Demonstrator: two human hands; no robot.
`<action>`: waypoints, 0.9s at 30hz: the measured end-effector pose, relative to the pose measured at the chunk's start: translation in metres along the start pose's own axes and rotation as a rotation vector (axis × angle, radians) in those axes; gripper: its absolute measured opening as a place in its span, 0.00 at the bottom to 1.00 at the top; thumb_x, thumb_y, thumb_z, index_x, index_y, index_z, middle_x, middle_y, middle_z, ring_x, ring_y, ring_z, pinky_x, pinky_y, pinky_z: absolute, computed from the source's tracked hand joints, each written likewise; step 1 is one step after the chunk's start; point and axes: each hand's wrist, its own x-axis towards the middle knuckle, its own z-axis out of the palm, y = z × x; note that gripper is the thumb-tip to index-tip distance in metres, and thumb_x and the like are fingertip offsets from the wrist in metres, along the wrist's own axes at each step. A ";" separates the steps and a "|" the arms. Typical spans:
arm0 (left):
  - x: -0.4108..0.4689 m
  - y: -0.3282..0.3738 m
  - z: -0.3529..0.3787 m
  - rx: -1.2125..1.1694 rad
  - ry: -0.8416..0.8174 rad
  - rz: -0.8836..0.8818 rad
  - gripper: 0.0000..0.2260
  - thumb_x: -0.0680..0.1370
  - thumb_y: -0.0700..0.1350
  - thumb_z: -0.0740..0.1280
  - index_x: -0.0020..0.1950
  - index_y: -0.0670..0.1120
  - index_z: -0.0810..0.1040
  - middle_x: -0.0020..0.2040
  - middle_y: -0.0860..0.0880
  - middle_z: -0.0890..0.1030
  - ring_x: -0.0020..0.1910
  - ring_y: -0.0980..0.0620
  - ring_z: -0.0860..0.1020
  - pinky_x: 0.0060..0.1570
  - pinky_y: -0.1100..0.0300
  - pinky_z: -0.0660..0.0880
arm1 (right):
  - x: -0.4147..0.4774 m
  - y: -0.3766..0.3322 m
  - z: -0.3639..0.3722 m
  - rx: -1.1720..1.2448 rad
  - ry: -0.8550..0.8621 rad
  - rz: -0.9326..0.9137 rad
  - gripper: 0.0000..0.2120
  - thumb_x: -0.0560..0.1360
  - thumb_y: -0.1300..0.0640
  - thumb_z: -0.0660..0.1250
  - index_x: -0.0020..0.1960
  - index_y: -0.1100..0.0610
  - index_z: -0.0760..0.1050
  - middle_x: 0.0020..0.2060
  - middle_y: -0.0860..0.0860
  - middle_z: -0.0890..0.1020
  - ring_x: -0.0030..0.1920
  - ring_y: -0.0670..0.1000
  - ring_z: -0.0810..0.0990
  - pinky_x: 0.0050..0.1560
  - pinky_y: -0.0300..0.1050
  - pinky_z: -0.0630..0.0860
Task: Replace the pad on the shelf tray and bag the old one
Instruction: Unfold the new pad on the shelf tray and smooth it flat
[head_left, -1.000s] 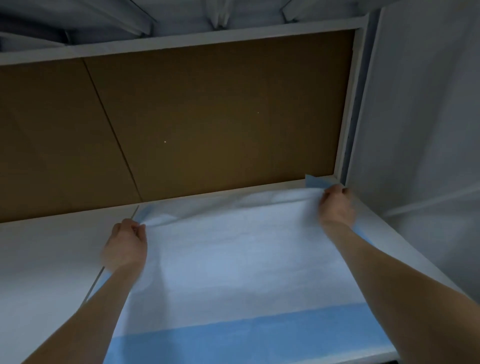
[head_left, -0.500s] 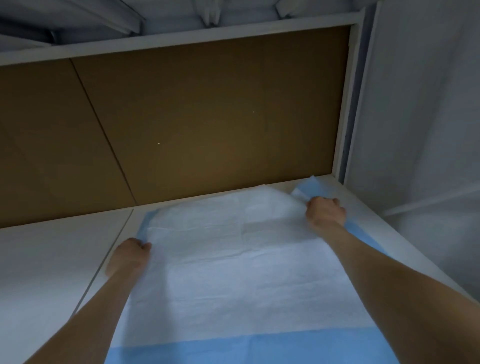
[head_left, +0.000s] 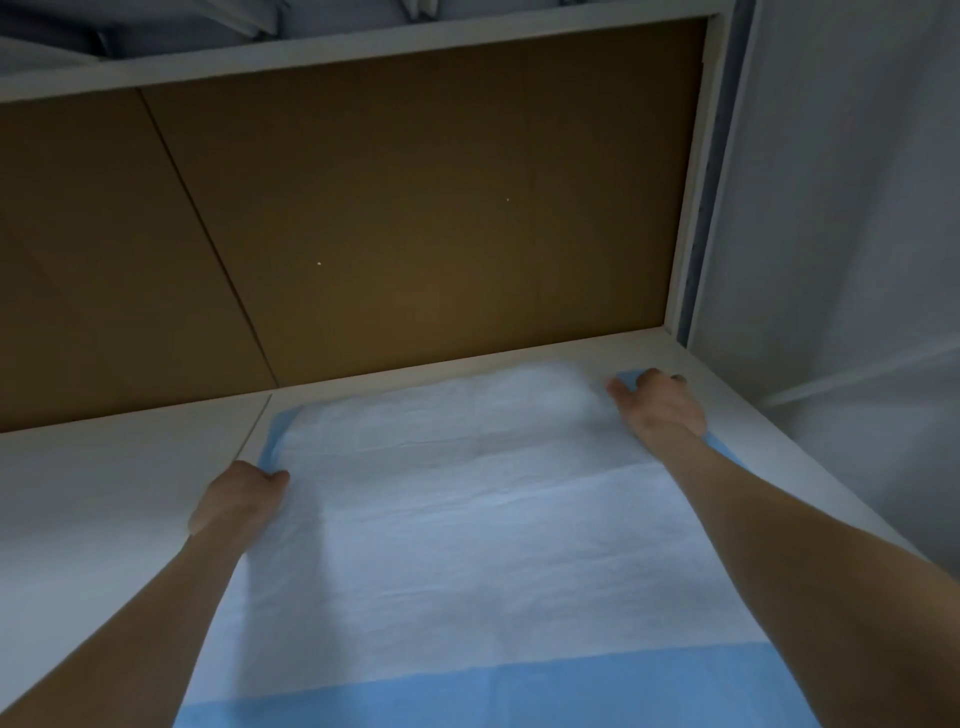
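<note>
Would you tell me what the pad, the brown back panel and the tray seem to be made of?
Pad: soft white fibrous sheet with a blue border, likely nonwoven on film; it wrinkles.
Back panel: flat matte brown, probably hardboard or cardboard, one seam.
Tray: smooth plain white, perhaps plastic or painted board; unclear.

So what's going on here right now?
A person is laying a white pad with blue borders on the white shelf tray. The left hand grips its left edge, the right hand holds the far right corner. The pad lies mostly flat, just short of the brown back panel. No bag or second pad is in view.
</note>
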 end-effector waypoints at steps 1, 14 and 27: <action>0.000 -0.002 0.000 -0.004 0.021 0.003 0.15 0.77 0.51 0.62 0.46 0.39 0.79 0.37 0.42 0.79 0.36 0.45 0.77 0.35 0.58 0.71 | 0.000 -0.001 0.000 0.004 0.012 -0.006 0.25 0.79 0.41 0.58 0.65 0.59 0.71 0.60 0.58 0.74 0.56 0.60 0.77 0.50 0.49 0.72; 0.001 -0.001 0.009 0.038 0.264 0.075 0.10 0.79 0.49 0.61 0.52 0.46 0.78 0.46 0.43 0.80 0.45 0.41 0.79 0.41 0.53 0.76 | 0.007 -0.022 0.016 -0.085 0.080 -0.116 0.14 0.80 0.65 0.57 0.63 0.64 0.74 0.60 0.60 0.76 0.60 0.61 0.77 0.56 0.51 0.74; -0.022 -0.012 0.006 0.214 -0.063 0.272 0.20 0.82 0.44 0.57 0.73 0.44 0.64 0.69 0.40 0.71 0.64 0.41 0.73 0.61 0.55 0.72 | -0.048 0.016 0.010 -0.401 -0.099 -0.146 0.18 0.79 0.61 0.57 0.69 0.58 0.67 0.65 0.58 0.70 0.67 0.60 0.66 0.62 0.55 0.68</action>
